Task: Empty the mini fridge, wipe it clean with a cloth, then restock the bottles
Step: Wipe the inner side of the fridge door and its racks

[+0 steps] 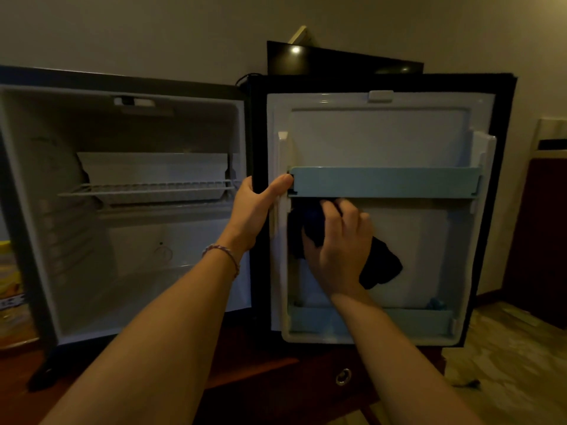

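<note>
Cloth [380, 265]: dark, bunched under the right hand [337, 243], which presses it against the inner door panel [429, 240], just below the upper door shelf [383, 181]. Unwiped panel lies rightward. Left hand [257, 204] grips the door's edge, steadying it.

- fridge door liner [380, 136]: smooth white plastic, slight sheen
- door shelf rail [383, 181]: pale blue plastic, matt
- wire rack [147, 189]: white coated metal
- cloth [380, 265]: dark soft fabric, matt
- cabinet [260, 372]: reddish wood w/ shiny metal ring pull [343, 376]
</note>
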`<state>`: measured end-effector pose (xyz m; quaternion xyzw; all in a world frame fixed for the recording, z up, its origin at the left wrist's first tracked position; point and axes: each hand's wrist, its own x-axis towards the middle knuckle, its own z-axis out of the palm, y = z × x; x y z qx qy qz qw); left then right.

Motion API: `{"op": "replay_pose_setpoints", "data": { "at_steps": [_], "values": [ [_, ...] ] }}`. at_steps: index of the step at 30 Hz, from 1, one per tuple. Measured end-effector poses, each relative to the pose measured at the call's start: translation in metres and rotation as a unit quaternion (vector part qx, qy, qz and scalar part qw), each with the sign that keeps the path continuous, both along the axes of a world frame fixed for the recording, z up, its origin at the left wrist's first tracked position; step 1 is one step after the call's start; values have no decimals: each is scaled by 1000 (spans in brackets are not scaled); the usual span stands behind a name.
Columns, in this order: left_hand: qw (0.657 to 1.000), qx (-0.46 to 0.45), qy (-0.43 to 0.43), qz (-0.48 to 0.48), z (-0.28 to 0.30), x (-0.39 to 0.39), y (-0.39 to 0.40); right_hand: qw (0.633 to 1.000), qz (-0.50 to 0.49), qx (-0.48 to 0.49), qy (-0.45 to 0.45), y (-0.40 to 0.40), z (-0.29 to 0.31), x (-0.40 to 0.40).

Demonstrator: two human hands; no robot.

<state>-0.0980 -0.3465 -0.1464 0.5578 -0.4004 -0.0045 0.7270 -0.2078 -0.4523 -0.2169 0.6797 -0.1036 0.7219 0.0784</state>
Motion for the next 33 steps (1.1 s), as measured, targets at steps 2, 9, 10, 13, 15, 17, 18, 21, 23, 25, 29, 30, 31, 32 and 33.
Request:
{"op": "replay_pose_setpoints", "data": {
  "at_steps": [2, 9, 10, 13, 15, 17, 18, 21, 23, 25, 29, 30, 31, 32, 33],
  "values": [
    [1000, -1, -6, 9, 2, 0, -2, 999, -16, -25, 19, 6, 2, 7],
    [998, -22, 10, 62, 1, -5, -9, 986, -32, -151, 57, -18, 4, -4],
    [998, -24, 9, 62, 1, -6, -10, 984, -31, -164, 65, -24, 4, -8],
    [997, -33, 6, 71, 0, -6, -11, 979, -45, -183, 81, -47, 6, -27],
    [997, -34, 3, 73, 0, -4, -11, 979, -64, -172, 83, -65, 7, -40],
    [997, -29, 0, 69, -1, -3, -11, 982, -78, -152, 82, -81, 5, -51],
    [997, -27, -1, 68, -1, -3, -12, 984, -82, -138, 77, -87, 3, -55],
    [996, -29, 1, 82, -1, -4, -13, 992, -83, -82, 49, -99, -4, -60],
    [995, -26, 2, 97, 0, -5, -13, 994, -85, -53, 31, -100, -8, -57],
    [994, -19, 4, 111, 0, -5, -14, 997, -72, -19, 16, -93, -13, -49],
    [992, -14, -3, 126, -2, -2, -16, 996, -45, 52, -50, -74, -15, -27],
    [992, -13, -3, 126, -2, -1, -16, 995, -46, 52, -68, -67, -12, -24],
    [992, -13, -4, 126, -2, 0, -16, 995, -52, 35, -74, -60, -10, -20],
    [992, -14, -5, 126, -3, 0, -16, 996, -59, 7, -71, -51, -9, -16],
    [992, -15, -4, 125, -3, 0, -16, 996, -59, -21, -63, -42, -8, -12]
  ]
}}
